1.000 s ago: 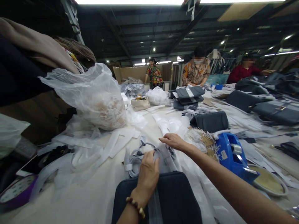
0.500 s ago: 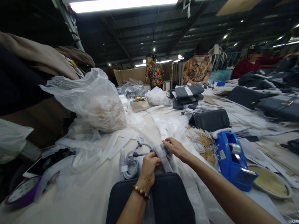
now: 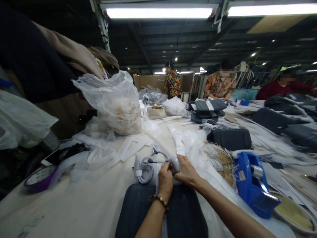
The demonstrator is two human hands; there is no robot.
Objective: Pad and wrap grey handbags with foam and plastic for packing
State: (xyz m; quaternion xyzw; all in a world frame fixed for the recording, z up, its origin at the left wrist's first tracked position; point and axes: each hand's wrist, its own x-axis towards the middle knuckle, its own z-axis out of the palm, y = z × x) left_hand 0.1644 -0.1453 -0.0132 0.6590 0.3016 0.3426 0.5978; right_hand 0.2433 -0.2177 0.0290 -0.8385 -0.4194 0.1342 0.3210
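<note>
A dark blue bag (image 3: 135, 211) lies flat in front of me, with a pale strip running down its middle. Just past its far edge, my left hand (image 3: 165, 178) is closed in a pinch; what its fingertips grip is partly hidden. My right hand (image 3: 185, 170) curls around a whitish translucent wrapping strip (image 3: 175, 162), its thumb close to the left fingers. Left of the hands, a coiled grey strap (image 3: 145, 173) is bound with a white band. A thin dark loop handle (image 3: 160, 154) rises behind it.
A blue tape dispenser (image 3: 250, 185) stands at right, beside a round yellowish dish (image 3: 294, 211). Tags with strings (image 3: 220, 155) lie nearer. A big clear plastic bag (image 3: 116, 105) stands back left. More dark bags (image 3: 230, 138) lie farther off; several people work beyond.
My right hand has come down and in, from a raised fingertip hold to a wrap around the strip. My left hand stays at the bag's far edge. The view has swung left.
</note>
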